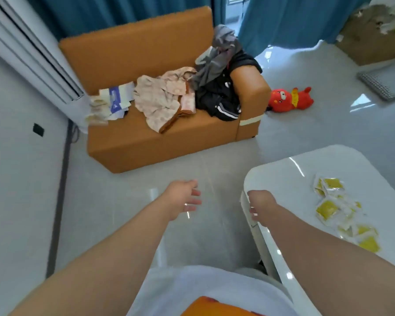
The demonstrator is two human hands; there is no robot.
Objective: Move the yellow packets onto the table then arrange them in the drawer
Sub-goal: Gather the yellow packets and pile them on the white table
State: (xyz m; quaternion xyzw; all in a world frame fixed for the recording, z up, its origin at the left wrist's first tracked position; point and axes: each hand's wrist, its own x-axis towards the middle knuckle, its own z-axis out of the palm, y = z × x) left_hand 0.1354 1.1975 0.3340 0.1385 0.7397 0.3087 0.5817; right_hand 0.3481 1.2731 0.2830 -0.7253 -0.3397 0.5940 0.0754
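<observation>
Several yellow packets point(327, 209) in white wrappers lie scattered on the glossy white table point(283, 176) at the right. My right hand point(261, 207) is at the table's left edge, to the left of the packets. Its fingers curl down over the rim, and their tips are mostly hidden below it. A white panel point(258, 238) under the rim may be the drawer front; I cannot tell whether it is open. My left hand point(183, 198) hovers over the floor to the left of the table, fingers spread and holding nothing.
An orange sofa point(146, 137) stands ahead with clothes point(164, 99) and papers point(110, 103) piled on it. A red plush toy point(287, 99) lies on the shiny floor at its right. Blue curtains hang behind, a cardboard box point(372, 33) sits far right, and a white air conditioner point(27, 49) stands left.
</observation>
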